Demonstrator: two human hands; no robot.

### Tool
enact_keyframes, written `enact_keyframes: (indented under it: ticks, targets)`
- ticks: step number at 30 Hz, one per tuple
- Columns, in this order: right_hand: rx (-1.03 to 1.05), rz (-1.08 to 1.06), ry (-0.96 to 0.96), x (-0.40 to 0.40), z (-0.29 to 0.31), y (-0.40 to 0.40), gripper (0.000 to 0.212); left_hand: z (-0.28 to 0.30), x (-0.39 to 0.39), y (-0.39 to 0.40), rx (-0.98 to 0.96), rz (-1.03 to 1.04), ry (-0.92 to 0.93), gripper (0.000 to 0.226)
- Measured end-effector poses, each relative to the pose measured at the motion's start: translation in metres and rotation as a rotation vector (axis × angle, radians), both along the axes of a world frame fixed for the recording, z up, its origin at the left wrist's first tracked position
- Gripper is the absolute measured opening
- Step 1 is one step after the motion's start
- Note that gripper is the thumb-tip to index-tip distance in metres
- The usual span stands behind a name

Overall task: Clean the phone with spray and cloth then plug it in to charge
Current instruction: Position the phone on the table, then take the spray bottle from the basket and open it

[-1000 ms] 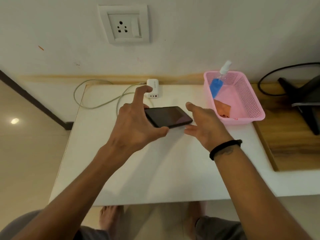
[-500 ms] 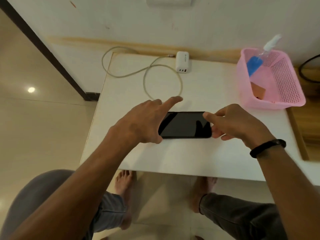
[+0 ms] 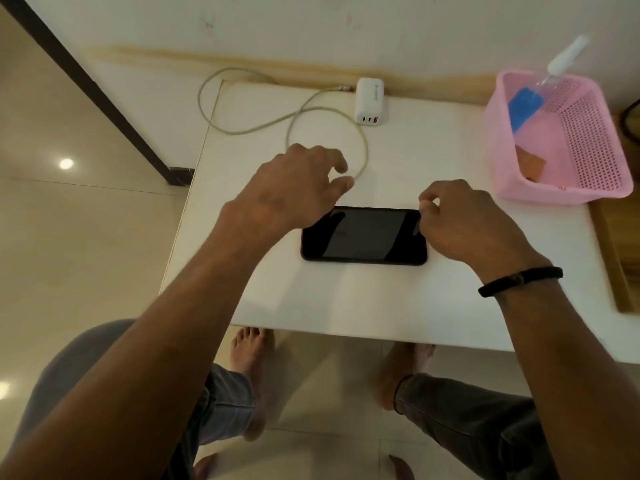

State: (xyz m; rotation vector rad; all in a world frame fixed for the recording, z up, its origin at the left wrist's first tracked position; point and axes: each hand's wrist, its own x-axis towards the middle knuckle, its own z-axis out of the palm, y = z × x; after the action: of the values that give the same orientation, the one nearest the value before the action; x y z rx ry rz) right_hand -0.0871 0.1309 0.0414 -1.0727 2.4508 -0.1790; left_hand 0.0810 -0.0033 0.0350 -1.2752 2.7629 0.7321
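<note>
The black phone point(image 3: 363, 235) lies flat, screen up, on the white table point(image 3: 346, 299). My right hand point(image 3: 464, 220) is curled at its right end, thumb and fingertips pinching that edge. My left hand point(image 3: 294, 188) hovers over the phone's left end with fingers spread, thumb and forefinger right beside the grey charging cable point(image 3: 301, 119); the cable's free end is hidden by those fingers. The white charger point(image 3: 371, 100) stands at the table's back edge. The spray bottle point(image 3: 533, 95) and an orange cloth point(image 3: 531, 164) sit inside the pink basket point(image 3: 602, 140).
The wall runs close behind the table. A wooden board point(image 3: 620, 258) lies to the right of the basket. The table's left edge drops to a tiled floor point(image 3: 86, 237). My knees and bare feet show under the front edge.
The phone has been lowered from the air onto the table. My left hand let go of its left end and moved toward the cable loop. The view tilted further down.
</note>
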Motion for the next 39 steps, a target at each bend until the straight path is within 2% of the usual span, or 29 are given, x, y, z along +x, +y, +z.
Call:
enact_keyframes:
  ticks: [6, 10, 17, 19, 28, 32, 39]
  targets:
    - [-0.217, -0.030, 0.029, -0.005, 0.005, -0.012, 0.023, 0.014, -0.026, 0.011, -0.082, 0.081, 0.257, 0.029]
    - [-0.349, -0.048, 0.041, -0.018, 0.007, -0.019, 0.025, 0.023, -0.067, 0.027, 0.000, 0.140, 0.457, 0.025]
    - [-0.782, -0.274, 0.192, -0.061, 0.026, -0.011, 0.021, 0.026, -0.117, 0.064, 0.053, 0.073, 0.600, 0.031]
    - [-0.847, -0.309, 0.212, -0.081, 0.026, -0.007, 0.020, 0.022, -0.120, 0.069, 0.068, 0.083, 0.599, 0.031]
    - [-0.617, -0.189, 0.127, -0.128, -0.006, -0.021, 0.041, 0.017, -0.126, 0.076, 0.204, 0.127, 0.640, 0.032]
    - [-0.511, -0.111, 0.181, -0.138, -0.018, -0.029, 0.049, 0.017, -0.124, 0.078, 0.201, 0.104, 0.679, 0.032]
    - [-0.562, -0.105, 0.186, -0.146, -0.022, -0.032, 0.046, 0.020, -0.107, 0.061, 0.211, 0.146, 0.682, 0.032]
